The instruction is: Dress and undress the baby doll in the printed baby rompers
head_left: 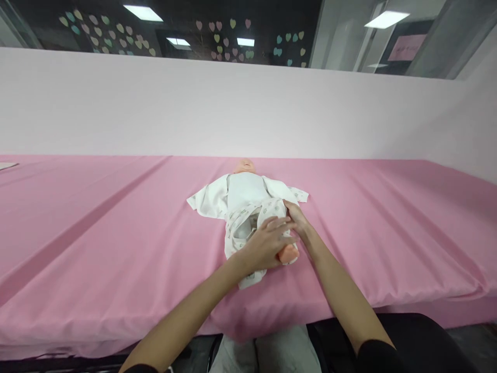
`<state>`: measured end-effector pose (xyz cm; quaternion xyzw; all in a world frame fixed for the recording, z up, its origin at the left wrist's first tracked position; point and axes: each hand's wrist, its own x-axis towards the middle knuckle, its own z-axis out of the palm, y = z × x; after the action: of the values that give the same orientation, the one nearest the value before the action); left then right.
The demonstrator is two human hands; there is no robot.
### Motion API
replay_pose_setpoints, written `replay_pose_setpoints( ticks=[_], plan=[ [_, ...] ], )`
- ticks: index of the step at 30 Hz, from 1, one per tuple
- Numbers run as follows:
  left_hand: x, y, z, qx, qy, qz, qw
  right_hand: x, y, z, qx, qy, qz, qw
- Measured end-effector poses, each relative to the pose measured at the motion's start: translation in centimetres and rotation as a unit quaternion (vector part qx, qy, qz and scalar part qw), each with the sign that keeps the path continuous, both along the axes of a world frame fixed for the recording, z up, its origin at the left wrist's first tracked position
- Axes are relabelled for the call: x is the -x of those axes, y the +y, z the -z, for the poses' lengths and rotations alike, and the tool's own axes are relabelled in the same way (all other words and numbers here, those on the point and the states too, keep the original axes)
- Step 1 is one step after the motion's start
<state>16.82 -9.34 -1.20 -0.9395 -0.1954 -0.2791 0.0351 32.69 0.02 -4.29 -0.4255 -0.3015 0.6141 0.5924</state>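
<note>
A baby doll [246,167] lies on its back, head away from me, in a white long-sleeved top [248,189] with its sleeves spread. White patterned baby pants [236,233] are bunched around its hips and legs, with an opening in the folds. My left hand [267,241] is curled around the doll's lower leg, and a bare foot [288,254] sticks out beside it. At the doll's hip on the right, my right hand [297,217] pinches the edge of the pants. Both thumbs are mostly hidden, and the other foot does not show.
A pink sheet [116,248] with long creases covers the table. Behind it rises a white partition [233,109] with dark glass above, dotted with heart-shaped stickers. A pale flat item [6,166] lies at the far left edge. My lap is below the table's front edge.
</note>
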Motion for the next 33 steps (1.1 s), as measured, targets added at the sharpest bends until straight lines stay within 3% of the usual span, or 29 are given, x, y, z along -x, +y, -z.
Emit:
replay_pose_setpoints(
  ticks=[3, 6, 8, 10, 12, 13, 15, 18, 23, 25, 30, 33],
  plan=[
    [-0.7, -0.7, -0.5, 0.024, 0.072, 0.027, 0.997, -0.2, -0.3, -0.3, -0.071, 0.024, -0.025, 0.997],
    [0.7, -0.2, -2.5, 0.163, 0.079, 0.082, 0.980, -0.4, -0.9, -0.7, -0.117, 0.006, -0.053, 0.992],
    [2.1, 1.2, -3.8, 0.260, 0.029, 0.095, 0.961, -0.4, -1.1, -0.8, -0.137, -0.020, -0.051, 0.989],
    [3.4, 3.3, -4.1, 0.269, -0.075, 0.004, 0.960, -0.3, -1.1, -0.6, -0.174, -0.040, -0.028, 0.984],
    [4.4, 5.6, -3.3, 0.203, -0.140, -0.150, 0.957, -0.2, -0.8, -0.2, -0.214, -0.077, 0.007, 0.974],
    [4.8, 6.5, -2.6, 0.168, -0.127, -0.200, 0.957, -0.2, -0.6, 0.0, -0.229, -0.108, 0.025, 0.967],
    [5.2, 7.8, -1.1, 0.126, -0.066, -0.222, 0.965, -0.1, -0.5, 0.3, -0.246, -0.191, 0.055, 0.949],
    [5.2, 7.9, 0.1, 0.109, -0.010, -0.199, 0.974, -0.1, -0.6, 0.0, -0.245, -0.257, 0.059, 0.933],
    [4.6, 6.3, -0.3, 0.101, -0.055, -0.240, 0.964, 0.0, -1.6, -1.7, -0.237, -0.108, -0.030, 0.965],
    [4.3, 6.0, -0.3, 0.094, -0.072, -0.217, 0.969, 0.4, -2.0, -2.1, -0.238, -0.137, -0.059, 0.960],
    [3.9, 5.8, -0.1, 0.200, -0.183, -0.105, 0.957, 1.1, -3.0, -2.3, -0.246, -0.326, -0.177, 0.895],
    [4.0, 5.7, -0.4, 0.278, -0.220, -0.077, 0.932, 1.0, -3.3, -2.4, -0.280, -0.383, -0.186, 0.860]
  ],
)
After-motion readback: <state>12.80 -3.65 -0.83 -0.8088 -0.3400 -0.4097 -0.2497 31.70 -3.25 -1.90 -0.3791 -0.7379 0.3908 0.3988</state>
